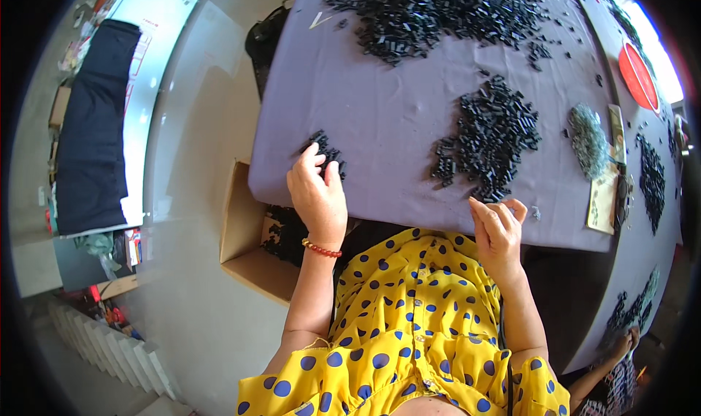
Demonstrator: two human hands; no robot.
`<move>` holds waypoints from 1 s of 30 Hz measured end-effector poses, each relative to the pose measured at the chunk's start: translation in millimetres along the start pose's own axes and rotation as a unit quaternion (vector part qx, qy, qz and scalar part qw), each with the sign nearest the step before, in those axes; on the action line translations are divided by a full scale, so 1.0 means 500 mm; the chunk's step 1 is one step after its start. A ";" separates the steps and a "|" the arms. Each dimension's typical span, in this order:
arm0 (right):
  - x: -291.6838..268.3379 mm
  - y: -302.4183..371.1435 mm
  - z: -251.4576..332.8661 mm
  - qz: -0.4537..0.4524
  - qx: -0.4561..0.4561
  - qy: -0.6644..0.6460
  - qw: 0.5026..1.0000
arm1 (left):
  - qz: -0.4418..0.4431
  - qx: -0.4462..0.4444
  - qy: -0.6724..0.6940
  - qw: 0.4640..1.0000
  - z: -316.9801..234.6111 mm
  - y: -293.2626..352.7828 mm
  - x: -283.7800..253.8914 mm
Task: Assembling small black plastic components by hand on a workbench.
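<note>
1. Black parts are lying in loose heaps on the purple tablecloth; a small clump is sitting at the near left edge, under the left hand's fingertips.
2. The left hand is resting palm down, fingers spread open over that clump, touching it rather than clasping it.
3. The right hand is hovering at the table's near edge, fingers curled together as if pinching something tiny; what it is holding, I cannot tell.
4. Judging by the heaps, most of the work seems to be remaining: a big pile is sitting far off and untouched.
5. A cardboard box is standing on the floor just below the left edge, open, with dark parts showing inside, apparently the same kind.
6. A greyish heap is lying to the right.
</note>
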State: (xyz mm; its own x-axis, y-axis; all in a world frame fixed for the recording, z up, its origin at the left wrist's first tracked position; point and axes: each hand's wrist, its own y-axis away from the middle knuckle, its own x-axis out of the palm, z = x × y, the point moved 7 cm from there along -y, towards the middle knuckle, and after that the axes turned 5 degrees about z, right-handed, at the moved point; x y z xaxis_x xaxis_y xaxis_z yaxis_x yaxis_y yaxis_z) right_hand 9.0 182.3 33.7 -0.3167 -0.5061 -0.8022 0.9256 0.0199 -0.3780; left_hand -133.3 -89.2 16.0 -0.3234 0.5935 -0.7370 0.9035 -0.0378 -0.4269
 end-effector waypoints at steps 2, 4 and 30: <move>0.001 -0.002 0.000 0.005 0.004 -0.009 1.000 | 0.012 -0.006 0.023 1.000 -0.018 0.005 0.002; 0.007 0.002 -0.001 0.009 0.000 -0.013 1.000 | 0.026 0.029 0.077 0.996 -0.046 0.017 0.018; -0.007 0.036 -0.020 0.005 0.020 -0.008 1.000 | 0.182 0.231 0.073 0.953 -0.285 0.068 0.182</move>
State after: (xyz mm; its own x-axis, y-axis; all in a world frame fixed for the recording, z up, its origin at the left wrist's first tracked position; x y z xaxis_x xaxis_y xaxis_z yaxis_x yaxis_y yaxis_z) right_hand 24.7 193.1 25.0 -0.3034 -0.5203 -0.7983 0.9365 -0.0080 -0.3507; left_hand -91.9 77.9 9.0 0.0602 0.5772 -0.8144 0.7172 -0.5925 -0.3669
